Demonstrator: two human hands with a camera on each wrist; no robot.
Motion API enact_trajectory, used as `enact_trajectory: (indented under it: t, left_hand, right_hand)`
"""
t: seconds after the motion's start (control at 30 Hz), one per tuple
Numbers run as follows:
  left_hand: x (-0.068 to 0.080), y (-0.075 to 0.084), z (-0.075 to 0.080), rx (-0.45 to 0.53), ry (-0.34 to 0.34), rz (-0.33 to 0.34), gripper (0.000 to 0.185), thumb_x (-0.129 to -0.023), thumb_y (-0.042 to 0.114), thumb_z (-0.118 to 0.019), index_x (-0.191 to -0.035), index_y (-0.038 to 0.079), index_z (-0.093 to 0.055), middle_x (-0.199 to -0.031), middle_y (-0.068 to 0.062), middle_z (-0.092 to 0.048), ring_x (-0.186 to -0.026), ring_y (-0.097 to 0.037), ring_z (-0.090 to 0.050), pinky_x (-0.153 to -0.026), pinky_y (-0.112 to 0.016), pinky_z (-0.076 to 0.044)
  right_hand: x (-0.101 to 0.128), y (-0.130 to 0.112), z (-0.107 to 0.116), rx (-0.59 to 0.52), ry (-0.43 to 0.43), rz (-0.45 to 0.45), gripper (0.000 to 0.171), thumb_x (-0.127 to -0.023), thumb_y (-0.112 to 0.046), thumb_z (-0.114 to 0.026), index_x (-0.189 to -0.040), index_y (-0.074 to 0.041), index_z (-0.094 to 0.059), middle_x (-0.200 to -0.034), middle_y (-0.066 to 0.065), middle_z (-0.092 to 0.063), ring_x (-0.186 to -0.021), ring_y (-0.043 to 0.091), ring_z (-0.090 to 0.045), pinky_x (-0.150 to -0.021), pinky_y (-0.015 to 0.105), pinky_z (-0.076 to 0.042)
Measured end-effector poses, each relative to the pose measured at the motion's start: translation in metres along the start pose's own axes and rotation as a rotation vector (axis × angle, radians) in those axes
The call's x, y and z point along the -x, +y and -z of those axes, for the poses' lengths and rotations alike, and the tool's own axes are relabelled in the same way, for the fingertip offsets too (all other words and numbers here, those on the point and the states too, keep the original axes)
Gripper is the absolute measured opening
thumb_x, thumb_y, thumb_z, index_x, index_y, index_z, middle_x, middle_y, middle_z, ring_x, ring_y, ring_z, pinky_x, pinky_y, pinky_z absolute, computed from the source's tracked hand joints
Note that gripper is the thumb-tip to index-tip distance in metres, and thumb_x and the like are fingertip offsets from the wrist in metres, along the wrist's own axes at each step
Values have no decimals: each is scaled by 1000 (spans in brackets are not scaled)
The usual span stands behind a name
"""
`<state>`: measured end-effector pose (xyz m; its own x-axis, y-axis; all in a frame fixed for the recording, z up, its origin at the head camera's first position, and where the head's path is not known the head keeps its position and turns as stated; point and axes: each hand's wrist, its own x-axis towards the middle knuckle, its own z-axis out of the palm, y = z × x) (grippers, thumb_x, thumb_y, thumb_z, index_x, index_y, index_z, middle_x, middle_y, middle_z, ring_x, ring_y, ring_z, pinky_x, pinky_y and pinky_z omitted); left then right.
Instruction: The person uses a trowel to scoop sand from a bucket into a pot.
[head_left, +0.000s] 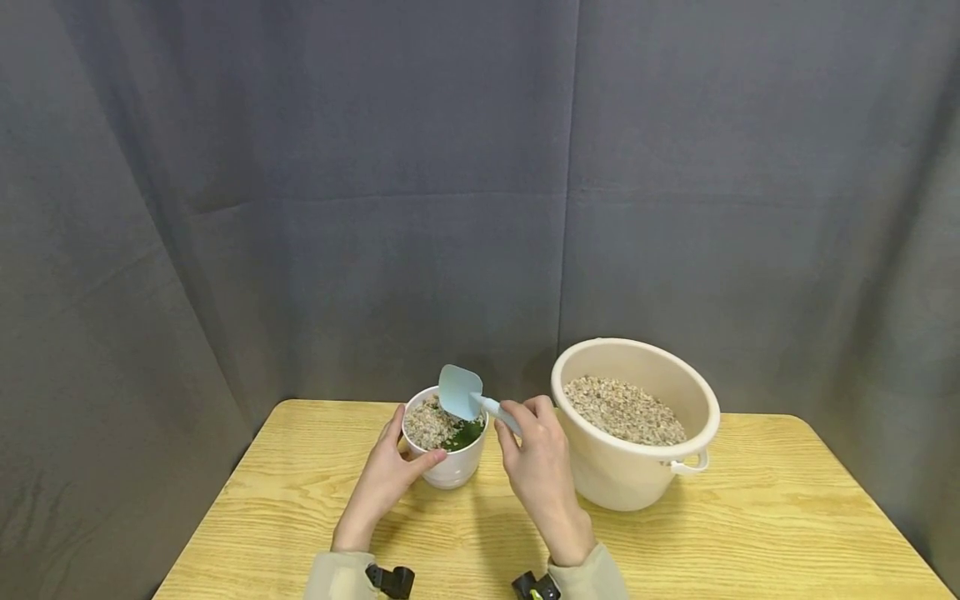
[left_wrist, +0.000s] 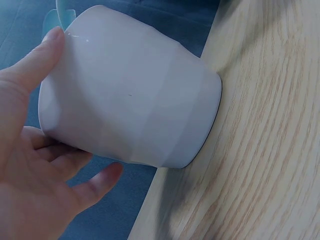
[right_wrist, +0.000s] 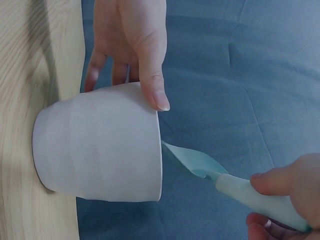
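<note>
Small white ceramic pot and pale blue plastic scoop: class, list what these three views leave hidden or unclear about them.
- Small white ceramic pot: its gravel and green contents show only in the head view; both wrist views see just the outer wall.
- Pale blue plastic scoop: handle end hidden inside the right hand; left wrist view shows only a sliver behind the pot.
- Left hand: fingers behind the pot are hidden in the head view.
- Large cream plastic bucket: gravel depth unreadable.

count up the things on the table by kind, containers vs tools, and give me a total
containers: 2, a small white pot gripped by the left hand, and a big cream bucket of gravel
tools: 1, a light blue scoop held by the right hand, its blade over the pot
total: 3
</note>
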<state>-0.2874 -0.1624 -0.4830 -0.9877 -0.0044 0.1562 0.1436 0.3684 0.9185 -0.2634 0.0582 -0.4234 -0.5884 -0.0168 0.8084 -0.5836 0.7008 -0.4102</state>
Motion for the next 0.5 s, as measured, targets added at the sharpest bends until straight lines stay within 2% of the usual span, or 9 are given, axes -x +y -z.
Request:
enact_trajectory:
  t: [0.2,0.5]
  left_hand:
    - [0,0,-1,10,-7,8,111,-79,35,-83,-157,4,-11,-160,-20,-13,-139,-38,-30,-111,-46,-34]
    - [-1,-2,-1,32,-14,14,111,-80,34,-83,-157,5,-8,-160,-19,-12,-137,-38,-35,-108,-42,-39]
  right_hand:
    - [-2,0,8,-14,20,-25,24,-76,-2,-82,-98,-1,-74,-86,7,-56,-69,20,-57,-59,36,-52]
    - [-8,3,19,-79,53,-46,21,-76,-3,-82,-96,-3,-75,-84,8,-59,-70,21,-58,-58,34,-51]
